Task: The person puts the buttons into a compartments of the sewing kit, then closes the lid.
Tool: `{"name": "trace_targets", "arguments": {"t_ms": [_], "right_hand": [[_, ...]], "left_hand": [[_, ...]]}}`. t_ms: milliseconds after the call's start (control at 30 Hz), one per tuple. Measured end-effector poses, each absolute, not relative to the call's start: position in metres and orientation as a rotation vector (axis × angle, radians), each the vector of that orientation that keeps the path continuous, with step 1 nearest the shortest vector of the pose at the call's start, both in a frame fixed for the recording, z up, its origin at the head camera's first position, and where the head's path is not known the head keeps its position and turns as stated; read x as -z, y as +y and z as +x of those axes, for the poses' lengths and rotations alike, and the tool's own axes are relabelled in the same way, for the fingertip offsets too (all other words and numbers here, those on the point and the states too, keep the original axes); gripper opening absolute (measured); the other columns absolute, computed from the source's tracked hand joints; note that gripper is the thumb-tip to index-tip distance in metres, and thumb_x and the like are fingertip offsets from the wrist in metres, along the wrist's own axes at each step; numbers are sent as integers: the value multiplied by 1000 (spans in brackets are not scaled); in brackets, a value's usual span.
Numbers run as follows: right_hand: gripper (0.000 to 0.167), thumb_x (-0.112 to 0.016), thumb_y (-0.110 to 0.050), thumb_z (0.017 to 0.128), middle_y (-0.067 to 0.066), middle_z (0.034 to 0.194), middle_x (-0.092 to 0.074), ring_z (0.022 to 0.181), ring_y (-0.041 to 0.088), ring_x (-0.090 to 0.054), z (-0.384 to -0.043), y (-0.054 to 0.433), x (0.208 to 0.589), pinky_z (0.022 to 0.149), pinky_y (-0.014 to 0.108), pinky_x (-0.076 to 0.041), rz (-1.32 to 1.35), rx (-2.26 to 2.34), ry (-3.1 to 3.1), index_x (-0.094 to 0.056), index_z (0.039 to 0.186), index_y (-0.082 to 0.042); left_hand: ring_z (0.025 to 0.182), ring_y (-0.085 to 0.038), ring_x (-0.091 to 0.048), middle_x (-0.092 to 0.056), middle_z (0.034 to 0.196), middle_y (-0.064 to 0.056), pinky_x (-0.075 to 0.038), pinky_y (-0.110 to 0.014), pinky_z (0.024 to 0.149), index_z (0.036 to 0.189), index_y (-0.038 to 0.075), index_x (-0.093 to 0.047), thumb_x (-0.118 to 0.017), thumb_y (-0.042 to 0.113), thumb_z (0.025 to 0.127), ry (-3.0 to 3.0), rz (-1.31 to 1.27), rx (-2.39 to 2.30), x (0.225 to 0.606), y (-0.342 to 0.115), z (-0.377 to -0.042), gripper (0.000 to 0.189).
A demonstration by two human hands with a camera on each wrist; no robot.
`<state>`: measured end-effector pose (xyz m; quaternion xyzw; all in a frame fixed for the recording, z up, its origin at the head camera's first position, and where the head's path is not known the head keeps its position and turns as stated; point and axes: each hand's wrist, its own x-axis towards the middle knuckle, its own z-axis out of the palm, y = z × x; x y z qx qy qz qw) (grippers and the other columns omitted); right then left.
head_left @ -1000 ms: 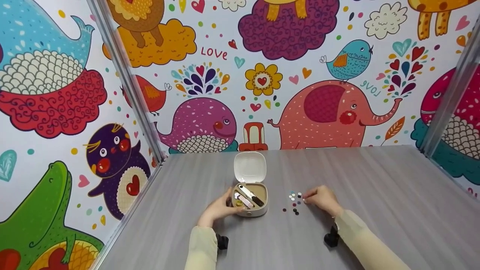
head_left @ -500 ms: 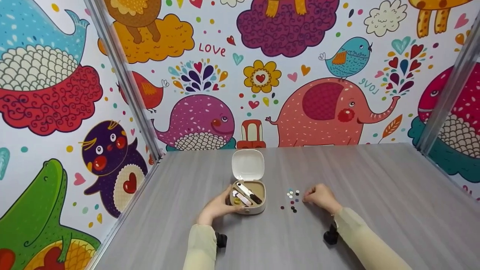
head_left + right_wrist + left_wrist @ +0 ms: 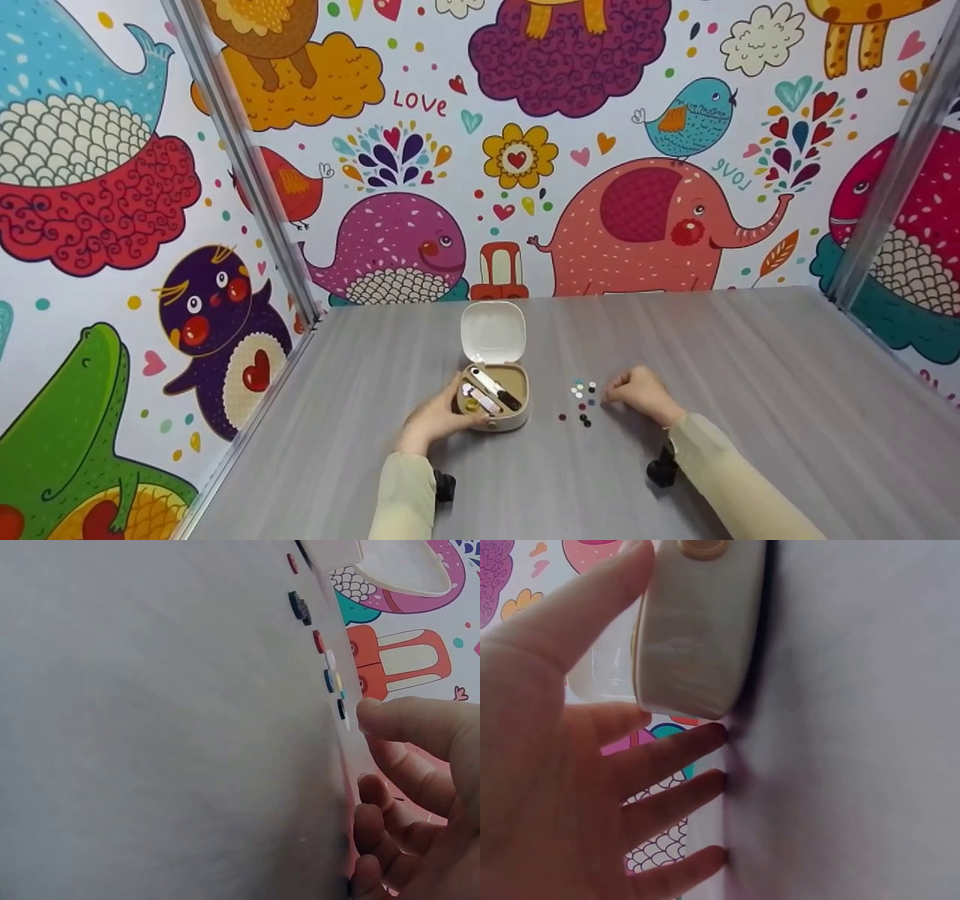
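Observation:
My left hand (image 3: 435,414) grips the near left corner of a small cream box (image 3: 510,421), thumb at its front rim and index finger at its side. The other fingers (image 3: 682,791) are spread, tips at the tabletop. The box's white lid (image 3: 493,334) stands raised; inside lie a white-and-black slim tool (image 3: 496,388), a pinkish slim item (image 3: 484,399) and a small yellow item (image 3: 472,405). Right of it, my right hand (image 3: 643,394) pinches a small white button, now hidden by its fingertips. Several buttons (image 3: 578,394) lie just left of that hand.
The grey tabletop (image 3: 345,375) meets a wall (image 3: 600,75) printed with cartoon animals. Metal posts (image 3: 240,150) stand at the corners. Dark buttons (image 3: 585,420) and a lone brown one (image 3: 562,417) lie between the box and the right hand.
The white speck at the right fingertips has gone from sight, and the hand has drawn slightly away from the loose buttons. The left hand keeps its grip on the box. The head view has shifted slightly.

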<state>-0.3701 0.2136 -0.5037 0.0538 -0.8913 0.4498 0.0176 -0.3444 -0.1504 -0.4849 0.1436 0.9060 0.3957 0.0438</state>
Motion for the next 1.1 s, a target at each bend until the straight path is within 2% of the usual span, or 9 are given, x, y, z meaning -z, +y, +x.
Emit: {"name": "trace_targets", "arguments": {"t_ms": [133, 300, 533, 767, 1100], "right_hand": [[5, -76, -5, 74, -1, 65, -65, 58, 10, -49, -372, 213, 499, 53, 24, -40, 229, -1409, -2735, -74, 70, -2], [8, -78, -7, 75, 2, 73, -70, 67, 12, -54, -373, 211, 498, 62, 27, -44, 281, -1429, -2733, -75, 77, 0], [5, -78, -9, 77, 3, 76, -71, 66, 12, -54, -375, 207, 496, 60, 27, -44, 290, -1426, -2724, -78, 77, -4], [8, -75, -10, 81, 6, 78, -72, 65, 13, -52, -379, 205, 490, 57, 28, -43, 276, -1423, -2726, -78, 82, -2], [12, -73, -10, 82, 7, 76, -70, 62, 11, -49, -382, 201, 488, 55, 27, -41, 311, -1413, -2739, -78, 82, 1]], "left_hand": [[128, -47, -42, -35, 149, -26, -36, -59, 101, 153, 4, -25, -78, 42, 79, 2780, 433, -1226, 484, -150, -344, 98], [124, -47, -46, -41, 144, -27, -39, -59, 98, 153, 8, -29, -77, 43, 79, 2794, 401, -1202, 485, -150, -342, 95], [125, -47, -45, -41, 144, -27, -38, -59, 99, 154, 10, -27, -77, 46, 78, 2788, 372, -1201, 485, -151, -340, 97], [126, -49, -43, -39, 145, -28, -36, -62, 99, 154, 10, -25, -77, 47, 78, 2783, 383, -1180, 485, -152, -343, 99], [128, -48, -41, -37, 147, -26, -36, -60, 101, 154, 8, -26, -77, 47, 78, 2783, 393, -1171, 488, -150, -343, 99]]}}
